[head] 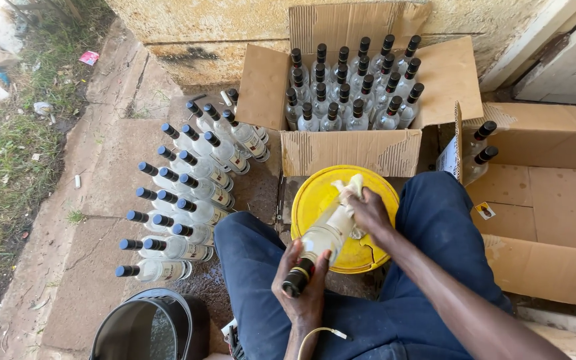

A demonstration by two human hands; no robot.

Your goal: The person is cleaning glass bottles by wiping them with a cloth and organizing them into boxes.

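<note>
A: Left hand [307, 288] is wrapped tight around the neck end of a clear glass bottle [321, 241], black cap toward the body. Right hand [370, 212] is clenched on a pale cloth [347, 190], pressing it against the bottle's base end.

B: And the bottle sits tilted over the yellow bucket lid [315, 193], between the knees.

A: Right. To wipe well, I'd judge the left hand should turn the bottle while the cloth stays firm, so all the glass gets covered.

B: Room?

A: Tight. The open cardboard box [348, 152] full of black-capped bottles touches the lid's far edge. Rows of blue-capped bottles [188, 193] lie on the concrete just beside the left knee. A dark bucket [151, 327] sits near the left thigh.

B: Right side?

A: Another cardboard box [541, 193], mostly bare inside, with 2 bottles [478, 150] standing at its near corner. That's the open room.
</note>
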